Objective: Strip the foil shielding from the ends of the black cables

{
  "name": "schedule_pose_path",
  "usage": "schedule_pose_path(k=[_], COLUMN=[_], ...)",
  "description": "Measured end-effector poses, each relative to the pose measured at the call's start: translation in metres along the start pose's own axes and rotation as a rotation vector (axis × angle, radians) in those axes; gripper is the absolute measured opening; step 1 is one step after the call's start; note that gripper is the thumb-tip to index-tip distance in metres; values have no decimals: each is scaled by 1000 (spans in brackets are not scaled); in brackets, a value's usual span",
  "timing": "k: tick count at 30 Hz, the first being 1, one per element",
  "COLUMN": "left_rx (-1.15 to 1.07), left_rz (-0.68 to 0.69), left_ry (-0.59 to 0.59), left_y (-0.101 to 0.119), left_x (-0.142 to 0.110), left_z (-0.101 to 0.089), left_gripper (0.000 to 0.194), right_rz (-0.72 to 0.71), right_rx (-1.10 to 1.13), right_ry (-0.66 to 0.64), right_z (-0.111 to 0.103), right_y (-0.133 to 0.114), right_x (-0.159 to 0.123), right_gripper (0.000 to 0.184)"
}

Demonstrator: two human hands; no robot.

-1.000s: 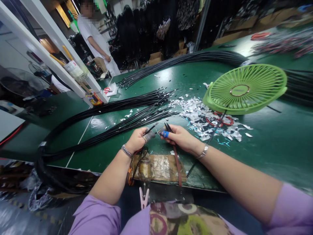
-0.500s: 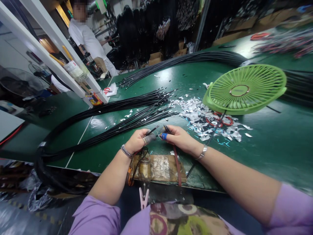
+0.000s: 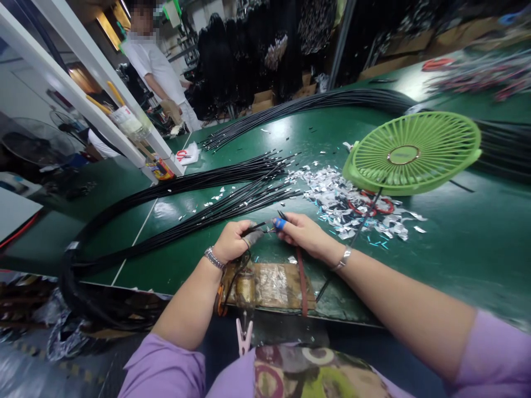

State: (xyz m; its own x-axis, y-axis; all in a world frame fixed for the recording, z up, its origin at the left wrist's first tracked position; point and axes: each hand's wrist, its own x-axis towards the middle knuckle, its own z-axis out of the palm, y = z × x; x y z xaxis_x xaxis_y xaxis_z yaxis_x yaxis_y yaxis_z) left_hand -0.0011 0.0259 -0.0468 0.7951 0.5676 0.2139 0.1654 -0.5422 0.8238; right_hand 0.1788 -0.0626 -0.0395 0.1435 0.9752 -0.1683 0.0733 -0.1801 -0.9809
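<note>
My left hand [image 3: 233, 241] is closed around a black cable [image 3: 254, 227], whose end points toward my other hand. Thin coloured wires [image 3: 270, 228] stick out at the cable end, between the hands. My right hand [image 3: 306, 235] has blue tape [image 3: 280, 224] round a digit and pinches at these wires. A slim dark pointed tool [image 3: 282, 214] juts up from its fingers; its kind is unclear. Under my hands, a worn wooden block [image 3: 276, 284] wrapped in clear tape lies at the table's near edge.
Bundles of black cables [image 3: 136, 193] curve over the green table [image 3: 199, 237] on the left. Silvery scraps [image 3: 332, 193] and red-handled scissors [image 3: 384, 206] lie beside a green fan [image 3: 410, 149] at right. Behind a white post [image 3: 99, 83], a person in white [image 3: 157, 72] stands.
My right hand has turned slightly, with the taped digit higher, and the hands are still close together at the wires. The person at the back has shifted a little right in view.
</note>
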Motion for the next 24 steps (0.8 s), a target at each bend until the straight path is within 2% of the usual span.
schedule_pose_path(k=[6, 8, 11, 13, 21, 24], left_rx=[140, 163, 176, 173, 226, 248], left_rz=[48, 46, 35, 24, -9, -5], left_ry=[17, 14, 18, 23, 25, 10], left_y=[3, 3, 3, 2, 4, 5], left_x=[-1, -2, -2, -2, -2, -2], left_z=[2, 2, 2, 2, 2, 3], left_gripper=[34, 31, 29, 28, 23, 22], right_rz=[-21, -82, -241, -281, -143, -105], right_rx=[-27, -87, -230, -276, -53, 27], right_ry=[-106, -125, -76, -53, 52, 52], right_z=[1, -1, -5, -6, 0, 2], right_y=[-1, 0, 1, 2, 4, 7], right_x=[-3, -3, -2, -1, 1, 2], right_gripper=[37, 32, 26, 25, 27, 29])
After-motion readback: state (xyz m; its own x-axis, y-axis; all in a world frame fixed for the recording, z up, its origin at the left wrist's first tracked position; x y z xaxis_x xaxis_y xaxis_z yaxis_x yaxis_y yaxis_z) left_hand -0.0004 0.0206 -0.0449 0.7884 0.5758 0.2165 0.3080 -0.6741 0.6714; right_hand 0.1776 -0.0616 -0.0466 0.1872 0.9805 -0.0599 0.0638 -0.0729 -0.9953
